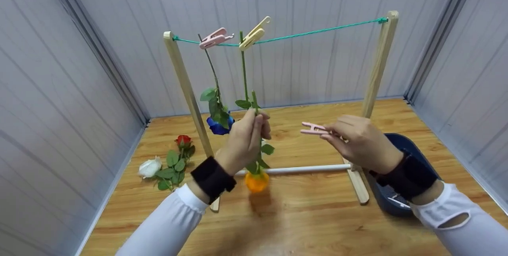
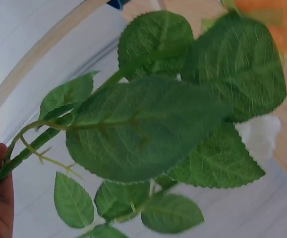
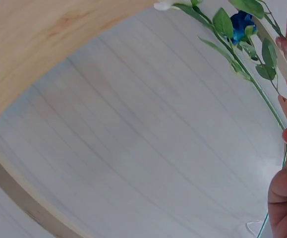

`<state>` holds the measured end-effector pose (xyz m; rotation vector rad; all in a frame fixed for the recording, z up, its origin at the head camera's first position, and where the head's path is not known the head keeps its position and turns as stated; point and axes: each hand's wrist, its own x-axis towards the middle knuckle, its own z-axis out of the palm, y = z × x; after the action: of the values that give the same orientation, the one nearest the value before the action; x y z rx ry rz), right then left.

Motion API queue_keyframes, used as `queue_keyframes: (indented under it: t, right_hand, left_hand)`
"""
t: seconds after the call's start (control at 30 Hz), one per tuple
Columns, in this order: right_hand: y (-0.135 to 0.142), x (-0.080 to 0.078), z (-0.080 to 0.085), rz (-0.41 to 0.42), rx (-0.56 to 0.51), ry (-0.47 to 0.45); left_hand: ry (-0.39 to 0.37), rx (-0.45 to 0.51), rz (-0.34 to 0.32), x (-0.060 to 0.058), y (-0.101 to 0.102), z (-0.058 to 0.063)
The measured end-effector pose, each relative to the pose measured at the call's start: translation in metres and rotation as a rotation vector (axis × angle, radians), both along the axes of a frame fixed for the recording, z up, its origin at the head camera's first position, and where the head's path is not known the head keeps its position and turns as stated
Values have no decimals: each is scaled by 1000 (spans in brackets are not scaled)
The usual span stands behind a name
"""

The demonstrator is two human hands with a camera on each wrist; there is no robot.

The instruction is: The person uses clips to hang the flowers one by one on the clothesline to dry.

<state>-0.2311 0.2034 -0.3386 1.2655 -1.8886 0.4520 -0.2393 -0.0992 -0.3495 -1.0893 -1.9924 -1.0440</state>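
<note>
Orange rose (image 1: pixel 256 181) bloom-down, left hand (image 1: pixel 248 131) gripping stem (image 1: pixel 254 99), likely keeping tip free; right hand (image 1: pixel 357 137) pinches 1 pink clothespin (image 1: pixel 313 128), free end facing stem

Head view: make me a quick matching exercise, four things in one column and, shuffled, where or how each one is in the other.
Things
1. blue rose
2. orange rose
3. red rose
4. lower pink clothespin

Places and states
A. lying toward the left side of the table
B. pinched by the right hand
C. bloom downward, stem gripped by the left hand
D. hanging bloom downward from the green line

Pairs: 1-D, 2-C, 3-A, 4-B
</note>
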Motion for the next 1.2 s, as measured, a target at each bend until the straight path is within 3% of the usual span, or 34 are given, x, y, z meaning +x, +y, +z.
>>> queue_keyframes:
  t: [0.1,0.3,0.5,0.8,1.07,1.2]
  right_hand:
    - [-4,-6,13,8,-30,5]
    - [-9,-18,32,2,-99,1]
    - [-11,-28,54,-39,-90,0]
    - [-15,-37,99,-91,-57,-18]
    - [-21,-44,131,-126,-23,4]
    - [-27,-46,147,-149,-11,-32]
  left_hand:
    - [-63,46,-26,-7,9,2]
    - [-329,185,-45,-12,27,13]
    - [-452,281,-65,-17,45,23]
    - [-520,329,-78,-32,61,39]
    - [-515,332,-113,-44,75,55]
    - [-529,352,-107,-50,78,61]
